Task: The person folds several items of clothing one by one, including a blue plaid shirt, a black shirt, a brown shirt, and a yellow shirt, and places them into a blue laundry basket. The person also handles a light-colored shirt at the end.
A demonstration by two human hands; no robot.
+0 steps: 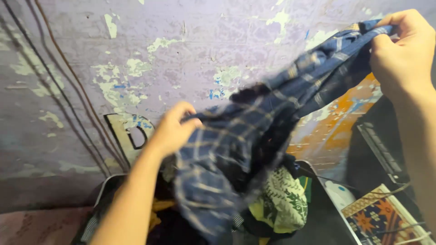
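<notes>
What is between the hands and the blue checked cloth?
Nothing visible. The left hand and the right hand both grip the blue checked cloth directly, holding it above the clothes in the container.

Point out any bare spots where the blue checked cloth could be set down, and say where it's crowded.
Bare floor shows at lower left, between the peeling wall and the tub. The tub itself is crowded with a green patterned cloth and other clothes. At right, a patterned box and a white object fill the space. Both hands, left and right, hold the blue checked cloth.
</notes>
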